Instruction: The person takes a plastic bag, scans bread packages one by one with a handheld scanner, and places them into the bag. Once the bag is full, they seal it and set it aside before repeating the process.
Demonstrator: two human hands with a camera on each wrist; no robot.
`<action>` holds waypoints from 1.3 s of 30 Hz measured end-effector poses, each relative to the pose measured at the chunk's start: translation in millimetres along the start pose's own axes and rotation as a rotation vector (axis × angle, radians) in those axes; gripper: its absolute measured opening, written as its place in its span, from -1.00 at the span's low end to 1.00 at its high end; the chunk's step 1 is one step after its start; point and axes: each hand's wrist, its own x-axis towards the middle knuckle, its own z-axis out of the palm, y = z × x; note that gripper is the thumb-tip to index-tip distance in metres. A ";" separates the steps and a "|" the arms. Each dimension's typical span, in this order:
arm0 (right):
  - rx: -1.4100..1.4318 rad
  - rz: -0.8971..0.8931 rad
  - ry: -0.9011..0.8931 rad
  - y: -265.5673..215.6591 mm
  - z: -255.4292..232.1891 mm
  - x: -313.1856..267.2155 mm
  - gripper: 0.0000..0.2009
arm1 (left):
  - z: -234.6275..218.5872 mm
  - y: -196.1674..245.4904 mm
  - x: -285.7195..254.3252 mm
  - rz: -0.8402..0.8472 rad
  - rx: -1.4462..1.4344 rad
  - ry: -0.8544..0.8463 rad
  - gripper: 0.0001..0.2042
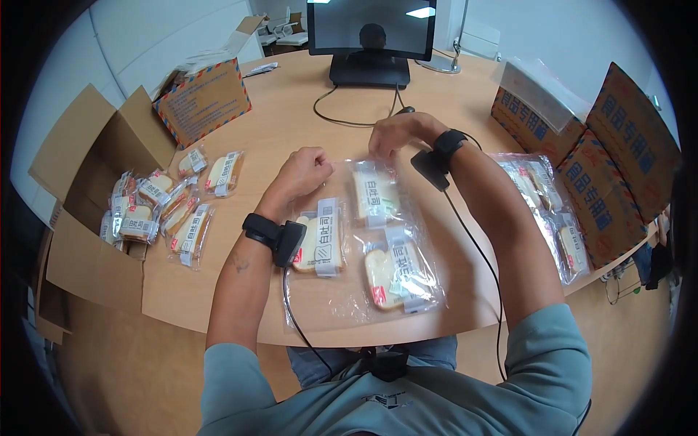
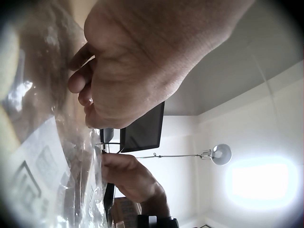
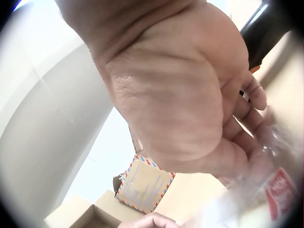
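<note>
A large clear bag [image 1: 342,309] lies flat in front of the body, with three wrapped white bread slices [image 1: 396,272] inside. My left hand [image 1: 302,173] has its fingers curled at the bag's upper left corner; in the left wrist view the left hand [image 2: 137,61] is beside the shiny film [image 2: 57,95], its fingertips partly hidden. At the upper edge my right hand [image 1: 392,134] points its bent fingers down onto the film. The right wrist view shows the right hand [image 3: 175,95] with its fingertips in the blurred plastic [image 3: 275,142], beside a red label [image 3: 281,194].
Loose wrapped slices [image 1: 190,232] lie at left beside an open carton [image 1: 87,254]. Another carton [image 1: 203,102] stands behind. Filled clear bags [image 1: 542,211] lie at right near cartons [image 1: 600,196]. A monitor [image 1: 372,29] and cable [image 1: 316,109] are at the back.
</note>
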 end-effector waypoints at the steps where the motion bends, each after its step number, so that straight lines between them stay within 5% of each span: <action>1: 0.000 0.000 -0.001 0.4 0.2 1.8 -0.74 | 0.0 0.4 -0.2 -0.001 -0.001 0.000 -0.80; 4: -0.066 0.044 -0.006 -1.5 0.8 3.5 -0.78 | -0.9 2.4 -0.6 -0.005 -0.016 -0.025 -0.81; 9: 0.210 -0.022 0.190 -10.8 4.2 3.0 -0.65 | -2.7 3.3 -0.5 -0.019 0.028 -0.053 -0.75; 17: 0.033 -0.082 0.097 -8.1 14.7 7.7 -0.70 | 3.7 0.0 -3.9 -0.004 -0.002 0.012 -0.77; 21: 0.173 -0.106 0.333 3.6 20.6 -5.1 -0.70 | -2.2 2.2 -7.2 0.025 -0.006 0.098 -0.76; 23: 0.213 -0.250 0.896 14.5 28.2 -10.3 -0.81 | -11.0 -0.8 -6.6 0.068 -0.019 0.151 -0.74; 24: 0.219 -0.248 0.898 20.3 30.8 -9.3 -0.81 | -17.8 -4.2 -7.9 0.040 -0.025 0.220 -0.73; 26: 0.207 0.059 1.260 33.2 38.3 -13.3 -0.72 | -31.8 -42.4 3.3 0.088 0.039 0.321 -0.69; 29: 0.062 0.226 1.521 56.9 59.4 -8.2 -0.72 | -72.1 -68.4 -9.1 -0.067 0.477 0.387 -0.62; 31: 0.052 0.285 1.525 50.0 71.3 -16.4 -0.69 | -85.8 -92.7 -11.0 -0.119 0.601 0.407 -0.58; 33: 0.070 0.339 1.390 43.6 79.0 -19.5 -0.74 | -92.6 -97.3 -20.0 -0.416 0.592 0.236 -0.53; 39: -0.006 0.453 1.186 32.1 78.6 -21.3 -0.73 | -76.0 -80.2 -23.6 -0.259 0.598 0.268 -0.51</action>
